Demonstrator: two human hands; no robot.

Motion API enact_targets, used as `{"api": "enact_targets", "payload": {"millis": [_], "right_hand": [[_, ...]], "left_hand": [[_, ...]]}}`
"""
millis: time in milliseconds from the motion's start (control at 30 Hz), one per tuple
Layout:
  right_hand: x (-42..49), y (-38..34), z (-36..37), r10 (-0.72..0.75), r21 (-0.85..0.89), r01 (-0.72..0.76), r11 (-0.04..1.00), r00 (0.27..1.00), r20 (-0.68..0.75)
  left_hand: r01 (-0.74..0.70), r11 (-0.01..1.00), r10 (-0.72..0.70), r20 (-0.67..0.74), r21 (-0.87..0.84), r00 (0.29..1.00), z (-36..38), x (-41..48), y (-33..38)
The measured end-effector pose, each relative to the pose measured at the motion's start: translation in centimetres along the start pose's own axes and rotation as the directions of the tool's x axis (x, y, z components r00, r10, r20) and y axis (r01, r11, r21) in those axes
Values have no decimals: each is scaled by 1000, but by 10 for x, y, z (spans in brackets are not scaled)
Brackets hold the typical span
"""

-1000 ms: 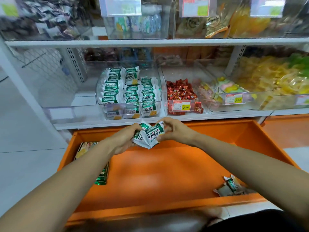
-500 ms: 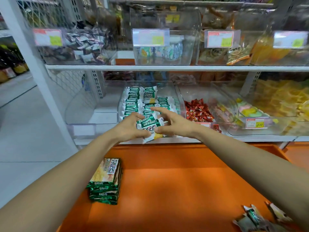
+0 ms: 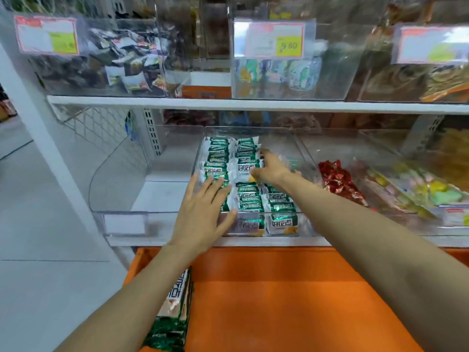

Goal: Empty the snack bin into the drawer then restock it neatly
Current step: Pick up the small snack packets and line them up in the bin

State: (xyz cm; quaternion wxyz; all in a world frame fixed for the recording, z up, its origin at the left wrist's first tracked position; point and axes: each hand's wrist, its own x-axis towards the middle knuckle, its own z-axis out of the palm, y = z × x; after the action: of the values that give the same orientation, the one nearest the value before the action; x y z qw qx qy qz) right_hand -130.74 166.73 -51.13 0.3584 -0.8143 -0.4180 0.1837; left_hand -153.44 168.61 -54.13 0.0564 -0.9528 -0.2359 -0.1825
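Bin is filling up: left hand fingers open on packs, right hand fingers unclear. Next, fetch more from drawer.

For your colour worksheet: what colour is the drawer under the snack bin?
The drawer is orange; the head view shows it best.

left hand spread flat; right hand extended forward, blurred
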Motion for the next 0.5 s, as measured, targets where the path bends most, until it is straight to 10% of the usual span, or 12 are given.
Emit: {"api": "enact_targets", "payload": {"millis": [200, 500], "right_hand": [[9, -4, 7, 60, -87, -60, 994, 998, 5], [-142, 26, -68, -395, 222, 383, 897, 919, 13]], "left_hand": [[20, 1000, -20, -37, -7, 999, 5, 0, -2], [-185, 979, 138, -383, -90, 914, 9, -7, 76]]}}
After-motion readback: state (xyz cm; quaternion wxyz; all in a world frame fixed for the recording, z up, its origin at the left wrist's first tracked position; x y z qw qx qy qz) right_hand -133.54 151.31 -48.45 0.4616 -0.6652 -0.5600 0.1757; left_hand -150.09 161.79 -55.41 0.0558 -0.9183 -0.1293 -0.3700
